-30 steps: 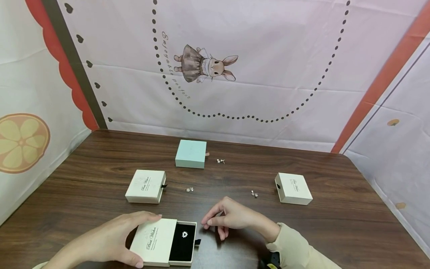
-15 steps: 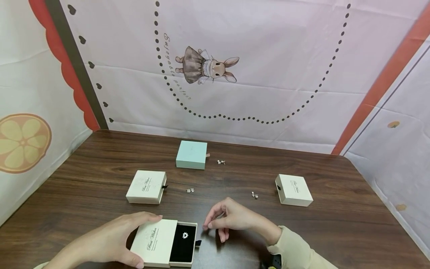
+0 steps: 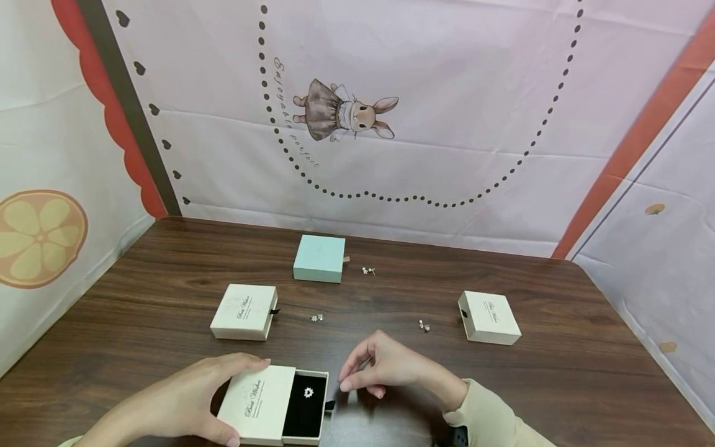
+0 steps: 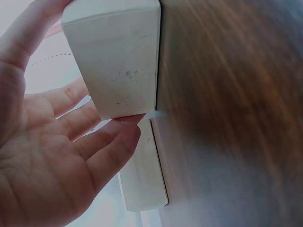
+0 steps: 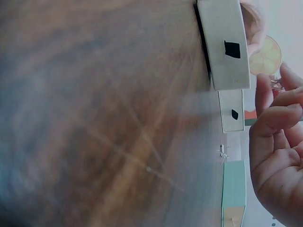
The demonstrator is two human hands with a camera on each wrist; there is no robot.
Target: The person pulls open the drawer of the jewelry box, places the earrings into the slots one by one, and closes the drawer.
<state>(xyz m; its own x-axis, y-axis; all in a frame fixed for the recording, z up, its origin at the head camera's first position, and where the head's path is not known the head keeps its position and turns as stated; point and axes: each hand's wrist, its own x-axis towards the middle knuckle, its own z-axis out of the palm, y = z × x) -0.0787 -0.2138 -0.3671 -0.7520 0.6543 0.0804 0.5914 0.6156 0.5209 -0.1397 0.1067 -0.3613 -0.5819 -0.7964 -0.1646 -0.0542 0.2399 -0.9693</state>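
One box (image 3: 254,406), drawer (image 5: 229,71) partly out, gripped by left hand (image 3: 170,397); right hand (image 3: 385,363), near drawer, pinches small shiny piece (image 5: 276,84); ornament (image 3: 308,392) rests on black pad (image 3: 303,417) inside.

Three cream boxes (image 3: 256,403), one mint box (image 3: 319,257), three loose jewellery pairs (image 3: 314,318) — plus one boxed piece (image 3: 308,392), one held piece (image 5: 276,85).

The brown, wood-grained table (image 3: 586,323) reaches to a pinkish-white cloth wall (image 3: 458,124), on which a rabbit (image 3: 326,115) in a dress is printed sideways inside a dotted curve, and whitish cloth (image 3: 653,267) is also at both sides, with an orange fruit slice (image 3: 41,239) printed at left.
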